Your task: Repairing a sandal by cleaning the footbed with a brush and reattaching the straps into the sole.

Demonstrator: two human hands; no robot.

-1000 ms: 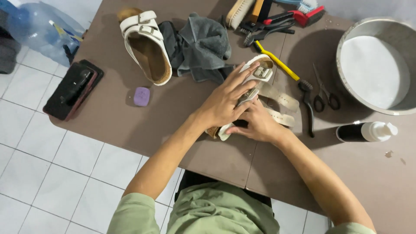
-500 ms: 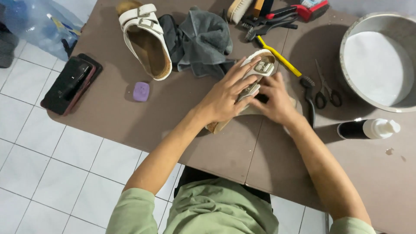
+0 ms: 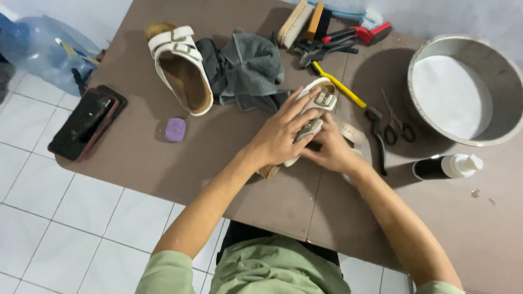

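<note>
A white two-strap sandal with a cork sole lies near the middle of the brown table. My left hand rests over its top, fingers spread along the straps and buckles. Beside it, my right hand grips the sandal's near strap from the right. A loose white strap end sticks out past my right hand. The matching sandal lies sole-bed up at the back left, next to a crumpled grey cloth.
A metal basin with white liquid stands at the right. Scissors, a yellow-handled brush, other brushes and a black bottle with white cap lie around. A purple soap block and a black case sit left.
My right hand slid up from the sandal's near side to the strap close to my left hand. The camera shifted slightly; the sandal stayed in place.
</note>
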